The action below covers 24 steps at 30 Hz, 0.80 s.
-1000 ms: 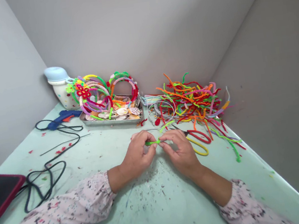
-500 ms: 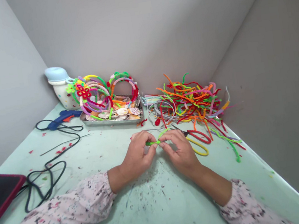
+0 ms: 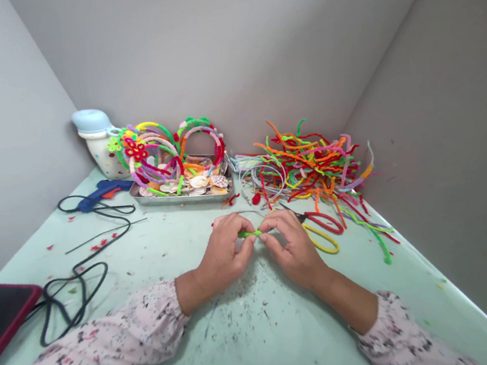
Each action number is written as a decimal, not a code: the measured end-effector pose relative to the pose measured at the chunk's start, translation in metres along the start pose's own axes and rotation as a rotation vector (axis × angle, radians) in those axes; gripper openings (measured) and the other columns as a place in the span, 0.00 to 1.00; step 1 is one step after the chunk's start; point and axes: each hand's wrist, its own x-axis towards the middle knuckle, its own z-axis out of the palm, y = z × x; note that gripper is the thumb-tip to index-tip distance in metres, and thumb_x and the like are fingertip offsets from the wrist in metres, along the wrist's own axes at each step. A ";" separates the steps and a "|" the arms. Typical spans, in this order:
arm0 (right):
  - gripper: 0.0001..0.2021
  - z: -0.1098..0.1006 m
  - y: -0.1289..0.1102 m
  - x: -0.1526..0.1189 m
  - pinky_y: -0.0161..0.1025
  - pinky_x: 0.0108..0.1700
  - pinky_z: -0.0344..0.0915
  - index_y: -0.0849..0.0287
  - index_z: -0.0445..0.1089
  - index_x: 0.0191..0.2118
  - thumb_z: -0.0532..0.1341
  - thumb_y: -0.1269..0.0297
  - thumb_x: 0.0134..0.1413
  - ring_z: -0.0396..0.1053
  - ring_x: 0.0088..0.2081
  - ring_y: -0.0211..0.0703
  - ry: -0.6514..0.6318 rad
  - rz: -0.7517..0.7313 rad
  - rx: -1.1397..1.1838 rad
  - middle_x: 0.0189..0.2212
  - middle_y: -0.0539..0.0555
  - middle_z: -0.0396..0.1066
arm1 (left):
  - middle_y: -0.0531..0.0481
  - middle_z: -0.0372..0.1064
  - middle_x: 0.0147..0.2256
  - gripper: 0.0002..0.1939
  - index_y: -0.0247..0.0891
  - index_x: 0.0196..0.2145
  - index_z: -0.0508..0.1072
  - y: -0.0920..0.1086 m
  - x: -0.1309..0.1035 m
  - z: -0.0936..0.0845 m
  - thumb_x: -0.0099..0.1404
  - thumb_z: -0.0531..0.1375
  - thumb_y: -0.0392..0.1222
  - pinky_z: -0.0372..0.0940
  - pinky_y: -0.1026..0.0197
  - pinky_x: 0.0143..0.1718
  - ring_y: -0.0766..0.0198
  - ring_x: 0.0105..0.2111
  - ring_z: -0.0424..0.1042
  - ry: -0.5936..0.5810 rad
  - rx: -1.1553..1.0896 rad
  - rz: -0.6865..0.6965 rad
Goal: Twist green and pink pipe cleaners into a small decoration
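Between my two hands, low over the table, is a bright green pipe cleaner (image 3: 247,234). My left hand (image 3: 223,252) pinches it between thumb and forefinger. From the other side my right hand (image 3: 293,248) grips its right end with thumb and fingertips. Behind the hands a thin grey wire band (image 3: 252,211) shows in part; whether it joins the green piece I cannot tell. Scissors (image 3: 324,232) with one red and one yellow handle lie just right of my right hand, their blades partly hidden behind it.
A metal tray (image 3: 173,201) holds shells and colourful headbands (image 3: 154,153). To the right lies a heap of pipe cleaners (image 3: 313,160) beside grey wire hoops (image 3: 264,182). At left are a blue glue gun (image 3: 103,192), black cable (image 3: 78,274), phone (image 3: 2,316) and white jar (image 3: 104,154).
The green end that stuck up behind my right fingers is no longer visible there. My right fingers have shifted slightly; my left hand is nearly still.
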 end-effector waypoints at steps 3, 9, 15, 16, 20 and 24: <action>0.04 0.000 0.001 -0.001 0.47 0.49 0.60 0.55 0.67 0.40 0.58 0.67 0.58 0.62 0.46 0.46 0.020 -0.015 -0.010 0.40 0.54 0.66 | 0.50 0.66 0.33 0.01 0.37 0.33 0.64 0.000 0.000 0.000 0.61 0.54 0.34 0.57 0.56 0.41 0.61 0.36 0.64 0.000 0.004 -0.001; 0.04 0.001 0.000 0.000 0.47 0.48 0.60 0.55 0.67 0.39 0.57 0.66 0.58 0.63 0.45 0.47 0.027 -0.011 -0.041 0.38 0.54 0.66 | 0.49 0.66 0.33 0.01 0.38 0.33 0.64 0.000 0.001 0.000 0.61 0.54 0.34 0.57 0.55 0.41 0.60 0.36 0.64 -0.003 0.003 -0.003; 0.03 0.001 -0.001 0.001 0.47 0.47 0.59 0.57 0.65 0.39 0.56 0.67 0.59 0.62 0.43 0.47 0.002 -0.032 -0.082 0.38 0.55 0.66 | 0.49 0.65 0.33 0.01 0.37 0.32 0.64 0.000 0.001 0.000 0.62 0.53 0.35 0.56 0.54 0.42 0.60 0.36 0.63 -0.013 0.009 0.013; 0.03 0.001 -0.001 0.001 0.47 0.47 0.59 0.57 0.65 0.39 0.55 0.67 0.59 0.61 0.43 0.47 -0.005 -0.032 -0.083 0.38 0.55 0.65 | 0.49 0.65 0.33 0.01 0.37 0.33 0.64 0.000 0.001 0.000 0.62 0.53 0.35 0.56 0.54 0.42 0.60 0.36 0.63 -0.017 0.012 0.018; 0.03 0.000 -0.002 0.001 0.47 0.48 0.59 0.57 0.64 0.38 0.54 0.68 0.60 0.60 0.44 0.46 -0.042 -0.025 -0.060 0.38 0.55 0.64 | 0.49 0.65 0.32 0.02 0.37 0.33 0.64 0.001 0.001 0.000 0.62 0.53 0.34 0.56 0.54 0.42 0.60 0.36 0.63 -0.029 0.023 0.039; 0.04 -0.001 -0.001 0.000 0.47 0.50 0.58 0.57 0.63 0.38 0.53 0.68 0.61 0.60 0.45 0.46 -0.077 -0.014 -0.016 0.39 0.54 0.64 | 0.49 0.65 0.32 0.01 0.37 0.33 0.64 0.000 0.001 0.000 0.62 0.53 0.34 0.55 0.54 0.43 0.60 0.36 0.62 -0.035 0.028 0.050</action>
